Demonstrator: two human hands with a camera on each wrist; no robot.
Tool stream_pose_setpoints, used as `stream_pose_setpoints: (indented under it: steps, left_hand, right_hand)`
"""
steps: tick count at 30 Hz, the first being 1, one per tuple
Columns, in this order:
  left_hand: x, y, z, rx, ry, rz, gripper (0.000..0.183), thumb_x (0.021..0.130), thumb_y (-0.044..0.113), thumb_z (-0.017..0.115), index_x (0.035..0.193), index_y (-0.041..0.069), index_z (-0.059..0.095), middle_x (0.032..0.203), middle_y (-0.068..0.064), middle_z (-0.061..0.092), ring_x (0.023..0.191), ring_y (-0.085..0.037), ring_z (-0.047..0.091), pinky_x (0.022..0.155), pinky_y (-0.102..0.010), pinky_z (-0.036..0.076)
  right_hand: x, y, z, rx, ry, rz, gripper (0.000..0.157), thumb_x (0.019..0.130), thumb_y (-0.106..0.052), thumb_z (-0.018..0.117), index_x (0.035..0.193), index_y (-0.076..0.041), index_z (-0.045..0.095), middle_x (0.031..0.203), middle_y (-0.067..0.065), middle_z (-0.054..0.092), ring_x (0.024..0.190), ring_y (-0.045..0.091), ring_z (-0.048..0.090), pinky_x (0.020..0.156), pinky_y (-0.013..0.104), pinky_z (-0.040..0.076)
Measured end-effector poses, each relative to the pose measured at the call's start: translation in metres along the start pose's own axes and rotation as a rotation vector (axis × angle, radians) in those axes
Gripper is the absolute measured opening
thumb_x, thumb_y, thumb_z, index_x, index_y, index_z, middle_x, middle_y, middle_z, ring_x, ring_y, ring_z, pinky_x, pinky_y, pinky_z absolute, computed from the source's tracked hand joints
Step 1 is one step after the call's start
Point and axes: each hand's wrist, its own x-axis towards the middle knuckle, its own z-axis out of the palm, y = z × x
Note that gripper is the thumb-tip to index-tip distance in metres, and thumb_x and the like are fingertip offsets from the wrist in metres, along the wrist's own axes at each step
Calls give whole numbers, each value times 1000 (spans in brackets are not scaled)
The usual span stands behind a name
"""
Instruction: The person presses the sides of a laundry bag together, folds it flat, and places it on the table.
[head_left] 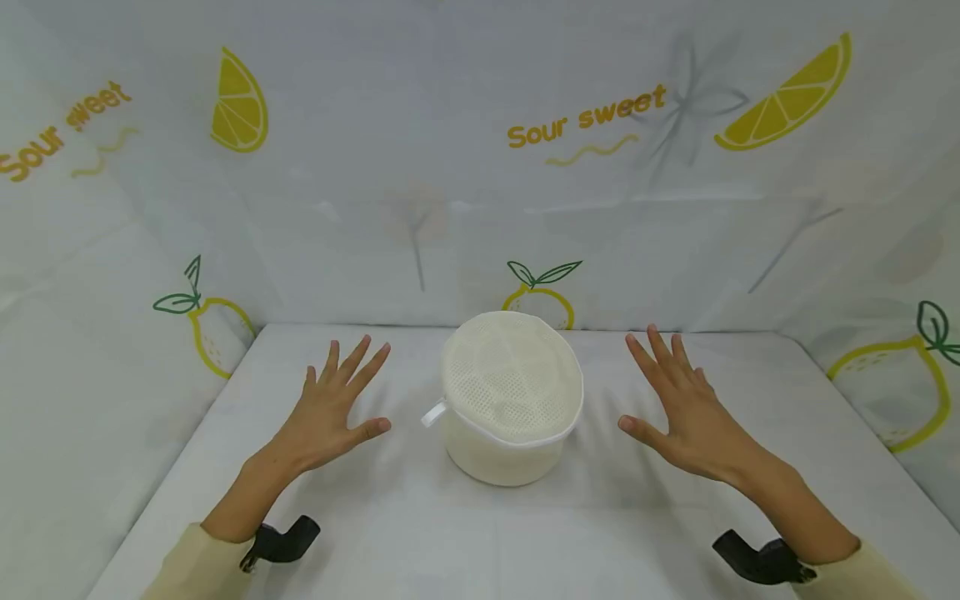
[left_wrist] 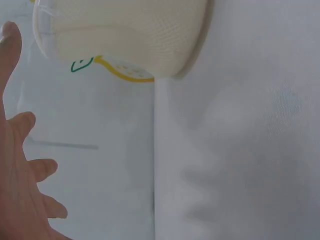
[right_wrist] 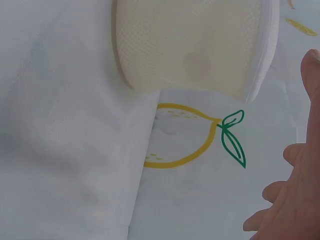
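A cream mesh laundry bag [head_left: 513,379], drum-shaped with white piping round its top, stands upright on the white table. On its left side a small white tab [head_left: 433,413] sticks out. To the left of the bag my left hand [head_left: 330,417] hovers with fingers spread and thumb toward it, apart from it. My right hand [head_left: 686,417] mirrors this on the other side, fingers spread and holding nothing. In the left wrist view the bag's mesh side [left_wrist: 120,35] fills the top, and the right wrist view shows its opposite side [right_wrist: 190,45].
The white table [head_left: 495,533] ends at a back edge against a white cloth [head_left: 360,183] printed with lemons and lettering. More of this cloth hangs at both sides. Black wrist mounts [head_left: 288,542] sit below both hands.
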Motion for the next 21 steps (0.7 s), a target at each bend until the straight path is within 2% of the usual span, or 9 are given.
stream_pose_setpoints:
  steps: [3, 10, 13, 16, 21]
  left_hand:
    - [1, 3, 0, -73, -7, 25, 89, 84, 69, 52, 155, 31, 13, 159, -11, 11, 139, -50, 0, 94, -78, 11]
    - [0, 14, 8, -330, 32, 52, 95, 79, 80, 42, 155, 30, 13, 159, -8, 11, 140, -46, 1, 94, -78, 12]
    - [2, 20, 14, -374, 23, 73, 102, 75, 82, 45, 155, 30, 12, 159, -7, 10, 141, -45, 0, 94, -78, 14]
    - [5, 25, 19, -392, 12, 78, 106, 72, 82, 49, 155, 30, 10, 160, -5, 9, 141, -43, 0, 95, -77, 17]
    - [6, 32, 24, -554, 30, 49, 105, 73, 80, 53, 155, 30, 11, 159, 3, 11, 143, -35, 5, 99, -72, 18]
  right_hand:
    - [0, -1, 1, 50, 6, 1, 93, 88, -37, 67, 155, -24, 5, 159, 5, -8, 143, 33, -12, 101, 72, 4]
    - [4, -5, 11, 231, 52, -46, 87, 91, -42, 63, 155, -24, 7, 160, 2, -3, 143, 34, -6, 93, 79, 14]
    - [6, -6, 17, 308, 70, -75, 85, 93, -49, 58, 155, -21, 8, 160, 3, 0, 144, 35, -2, 97, 76, 12]
    - [6, -7, 24, 339, 76, -75, 86, 92, -52, 57, 155, -21, 7, 160, 4, 3, 144, 34, 4, 99, 74, 15]
    - [8, -13, 37, 423, 68, -69, 82, 93, -50, 55, 155, -23, 8, 159, 2, 8, 143, 30, 10, 101, 68, 23]
